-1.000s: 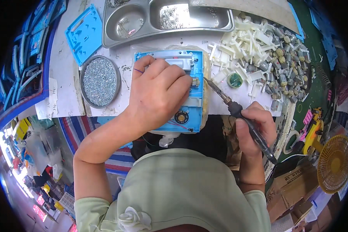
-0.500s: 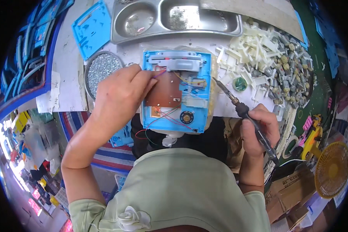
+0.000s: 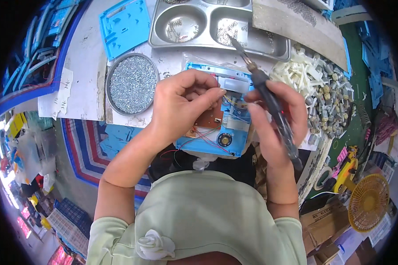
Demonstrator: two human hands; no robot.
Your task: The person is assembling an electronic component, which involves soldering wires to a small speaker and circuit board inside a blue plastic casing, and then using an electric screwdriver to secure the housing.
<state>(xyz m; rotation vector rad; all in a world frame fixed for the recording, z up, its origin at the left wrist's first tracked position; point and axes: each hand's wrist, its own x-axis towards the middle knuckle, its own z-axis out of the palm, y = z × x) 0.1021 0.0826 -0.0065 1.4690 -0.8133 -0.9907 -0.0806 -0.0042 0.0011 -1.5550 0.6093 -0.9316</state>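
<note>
A blue plastic housing lies open on the table in front of me. Inside it are a brown circuit board, a round black speaker and thin red wires. My left hand is over the upper left of the housing, thumb and fingertips pinched together; what is between them is hidden. A dark-handled soldering iron is in my right hand, at the housing's right side. Its metal tip points up and away from the housing, toward the steel tray. My right thumb and forefinger reach toward the wires near the housing's right edge.
A round dish of small metal screws stands left of the housing. Behind is a steel compartment tray with small springs. White plastic parts and small motors are heaped on the right. A blue panel lies back left.
My right hand has brought the soldering iron up and in toward the housing, its tip now pointing farther back. My left hand has shifted toward the housing's middle. The view has also moved.
</note>
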